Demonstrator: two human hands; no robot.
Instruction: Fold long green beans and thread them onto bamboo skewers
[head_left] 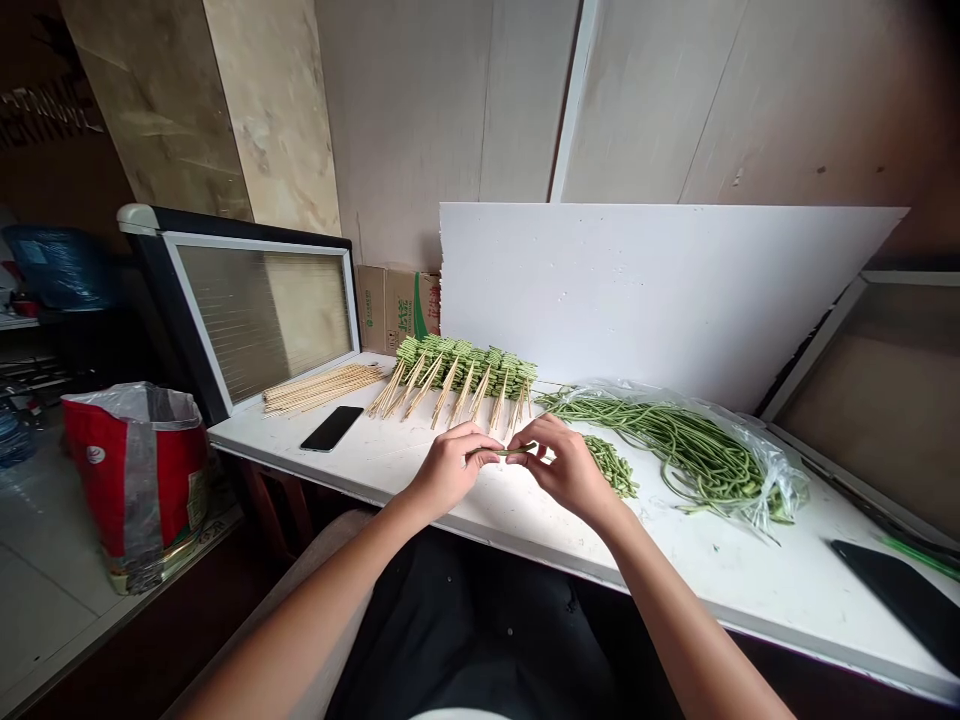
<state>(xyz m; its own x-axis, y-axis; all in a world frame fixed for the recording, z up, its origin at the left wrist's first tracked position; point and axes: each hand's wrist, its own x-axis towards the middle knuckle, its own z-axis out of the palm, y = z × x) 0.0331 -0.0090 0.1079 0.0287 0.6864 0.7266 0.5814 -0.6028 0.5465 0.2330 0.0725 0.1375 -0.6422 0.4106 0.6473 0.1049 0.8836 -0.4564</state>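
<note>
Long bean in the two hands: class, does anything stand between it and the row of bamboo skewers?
Nothing visible: only white tabletop separates the long bean, held by left hand and right hand, from the bamboo skewers.

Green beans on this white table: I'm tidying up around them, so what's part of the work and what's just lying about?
Part of the work:
left hand, right hand, green bean held between them, bagged long beans, short bean pile, skewered bean rows, bamboo skewer bundle

Just lying about:
smartphone, cardboard box, red sack
</note>
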